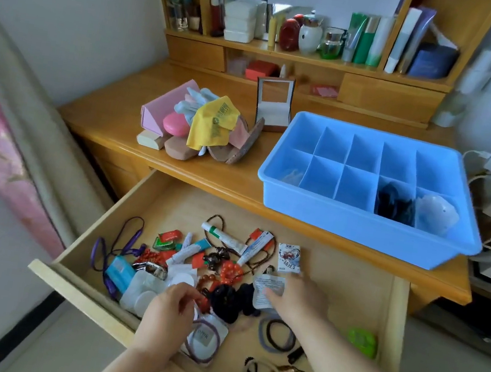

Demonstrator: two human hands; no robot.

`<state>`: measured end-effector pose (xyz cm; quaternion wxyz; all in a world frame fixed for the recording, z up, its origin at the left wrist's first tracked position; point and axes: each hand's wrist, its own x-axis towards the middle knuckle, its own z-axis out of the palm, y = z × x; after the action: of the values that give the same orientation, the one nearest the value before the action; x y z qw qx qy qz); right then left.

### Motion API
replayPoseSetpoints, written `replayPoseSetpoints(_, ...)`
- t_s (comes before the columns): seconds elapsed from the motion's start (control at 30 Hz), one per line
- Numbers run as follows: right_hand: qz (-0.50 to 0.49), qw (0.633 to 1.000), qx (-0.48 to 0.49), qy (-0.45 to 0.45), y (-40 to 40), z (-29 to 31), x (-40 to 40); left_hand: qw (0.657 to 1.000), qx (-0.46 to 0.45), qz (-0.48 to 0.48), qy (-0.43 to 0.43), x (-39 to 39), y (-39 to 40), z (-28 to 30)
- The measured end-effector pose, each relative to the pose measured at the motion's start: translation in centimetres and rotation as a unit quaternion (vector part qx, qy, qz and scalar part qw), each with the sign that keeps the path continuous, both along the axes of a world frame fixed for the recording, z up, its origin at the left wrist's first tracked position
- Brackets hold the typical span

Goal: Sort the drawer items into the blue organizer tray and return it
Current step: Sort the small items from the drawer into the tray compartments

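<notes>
In the open wooden drawer (350, 284), the left hand (169, 311) curls its fingers around red beads (204, 302) near the front edge. The right hand (298, 295) pinches a white printed sachet (267, 288). The blue plastic divided organizer tray (360, 222) sits at the desk's (207, 174) right front edge.

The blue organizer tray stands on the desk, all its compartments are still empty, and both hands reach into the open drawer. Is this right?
Not all empty. The head view shows the blue organizer tray on the desk with dark items in one front compartment and a pale item beside them. The left hand and right hand do reach into the open drawer.
</notes>
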<state>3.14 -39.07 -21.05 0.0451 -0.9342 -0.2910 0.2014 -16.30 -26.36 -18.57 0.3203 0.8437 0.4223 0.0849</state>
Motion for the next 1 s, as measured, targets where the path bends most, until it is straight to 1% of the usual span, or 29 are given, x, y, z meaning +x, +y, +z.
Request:
replayPoseSetpoints(0.07,-0.012,0.999,-0.045,-0.021,1.1,-0.7,-0.4,0.999,-0.001,0.037,-0.020,0.1,0.2,-0.3)
replayPoseSetpoints(0.17,-0.019,0.999,-0.033,-0.003,2.1,-1.1,-0.4,0.998,0.016,0.046,-0.036,0.0,0.2,-0.6)
replayPoseSetpoints(0.23,-0.005,0.999,-0.046,0.015,1.9,-1.0,-0.3,0.997,0.038,0.045,-0.044,-0.1,0.2,-0.6)
replayPoseSetpoints(0.3,0.013,0.998,-0.067,0.005,1.2,-1.0,-0.4,0.998,0.026,0.055,-0.026,-0.1,0.2,-0.6)
replayPoseSetpoints(0.33,0.021,0.997,-0.075,-0.005,0.7,-0.9,-0.6,0.998,0.008,0.054,0.009,0.0,0.2,-0.6)
replayPoseSetpoints(0.37,0.027,0.997,-0.078,-0.008,0.2,-0.8,-0.7,0.997,-0.005,0.036,0.073,0.2,0.1,-0.6)
replayPoseSetpoints(0.4,0.028,0.997,-0.071,-0.003,-0.3,-0.7,-0.9,0.987,-0.002,-0.003,0.158,0.4,0.0,-0.6)
replayPoseSetpoints(0.43,0.024,0.998,-0.049,0.010,-0.8,-0.5,-1.1,0.970,0.015,-0.050,0.236,0.7,-0.3,-0.6)
replayPoseSetpoints(0.47,0.015,1.000,-0.015,0.023,-1.3,-0.3,-1.2,0.953,0.037,-0.090,0.287,0.9,-0.6,-0.6)
replayPoseSetpoints(0.5,0.002,0.999,0.022,0.030,-1.8,0.0,-1.3,0.945,0.044,-0.119,0.302,1.0,-1.0,-0.7)
replayPoseSetpoints(0.53,-0.015,0.997,0.061,0.034,-2.3,0.2,-1.3,0.947,0.028,-0.142,0.288,1.2,-1.3,-0.9)
replayPoseSetpoints(0.57,-0.037,0.993,0.098,0.046,-3.0,0.4,-1.3,0.953,-0.012,-0.167,0.251,1.4,-1.7,-1.2)
replayPoseSetpoints(0.6,-0.064,0.987,0.132,0.071,-3.7,0.5,-1.1,0.955,-0.071,-0.196,0.212,1.5,-2.0,-1.2)
replayPoseSetpoints(0.63,-0.096,0.976,0.165,0.108,-4.3,0.5,-0.9,0.949,-0.143,-0.218,0.177,1.6,-2.5,-0.9)
replayPoseSetpoints(0.67,-0.134,0.959,0.196,0.156,-5.0,0.5,-0.7,0.944,-0.198,-0.217,0.150,1.6,-2.6,-0.7)
replayPoseSetpoints(0.7,-0.178,0.933,0.228,0.213,-5.6,0.5,-0.4,0.949,-0.207,-0.194,0.139,1.6,-2.4,-0.7)
replayPoseSetpoints(0.73,-0.222,0.899,0.258,0.274,-6.1,0.4,-0.1,0.960,-0.178,-0.163,0.140,1.6,-1.9,-0.8)
replayPoseSetpoints(0.77,-0.255,0.867,0.281,0.324,-6.7,0.4,0.0,0.969,-0.130,-0.139,0.158,1.6,-1.4,-0.8)
replayPoseSetpoints(0.8,-0.272,0.844,0.298,0.353,-7.2,0.4,0.1,0.970,-0.085,-0.127,0.190,1.6,-0.8,-1.0)
replayPoseSetpoints(0.83,-0.281,0.833,0.311,0.362,-7.6,0.5,0.0,0.964,-0.063,-0.127,0.223,1.6,-0.5,-1.2)
replayPoseSetpoints(0.9,-0.306,0.810,0.338,0.368,-8.2,0.7,-0.3,0.945,-0.047,-0.143,0.291,2.1,-0.8,-1.3)
replayPoseSetpoints(0.93,-0.322,0.792,0.353,0.380,-8.5,0.8,-0.6,0.936,-0.045,-0.148,0.316,2.6,-1.3,-1.5)
replayPoseSetpoints(0.97,-0.340,0.765,0.370,0.404,-8.7,0.8,-0.9,0.931,-0.054,-0.148,0.330,3.0,-2.0,-1.8)
replayPoseSetpoints(1.0,-0.361,0.727,0.384,0.440,-9.0,0.8,-1.3,0.929,-0.074,-0.145,0.333,3.5,-2.6,-2.0)
